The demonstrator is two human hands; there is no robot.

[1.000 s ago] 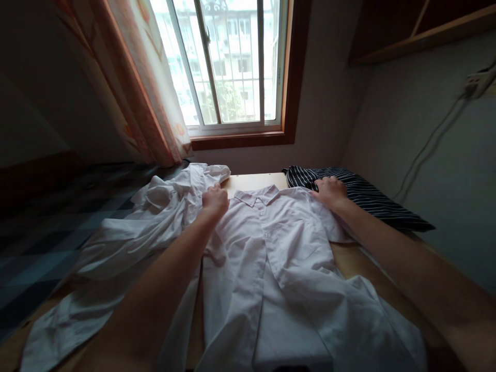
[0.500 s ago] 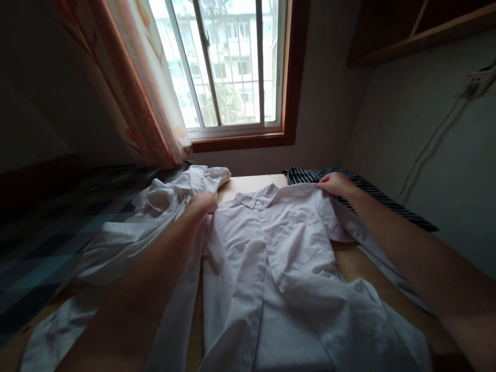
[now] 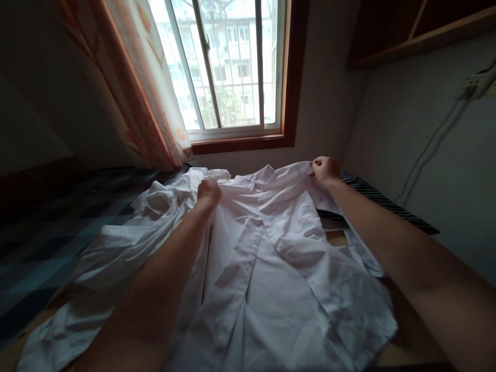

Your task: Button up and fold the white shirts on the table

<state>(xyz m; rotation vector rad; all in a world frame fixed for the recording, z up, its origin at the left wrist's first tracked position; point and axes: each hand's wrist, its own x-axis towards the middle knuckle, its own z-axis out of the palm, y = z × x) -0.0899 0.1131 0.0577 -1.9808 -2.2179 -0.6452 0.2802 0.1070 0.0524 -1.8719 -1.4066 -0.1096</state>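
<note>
White, collared, button-front fabric shirt [image 3: 289,217]: its shoulders are now raised; your fisted left hand [image 3: 210,192] and pinching right hand [image 3: 326,169] grip them, apparently tensioning the upper cloth.

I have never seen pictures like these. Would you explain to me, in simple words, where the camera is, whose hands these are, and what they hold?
There is no machine here: a person works with two bare hands. The camera sits on the person's head, looking forward and down, so both arms reach away from us. The left hand and right hand hold a collared white shirt near its two shoulders. Beneath it, some wooden surface shows. To the left lies a crumpled white garment; to the right, a black cloth with white stripes. Behind is a window.
</note>
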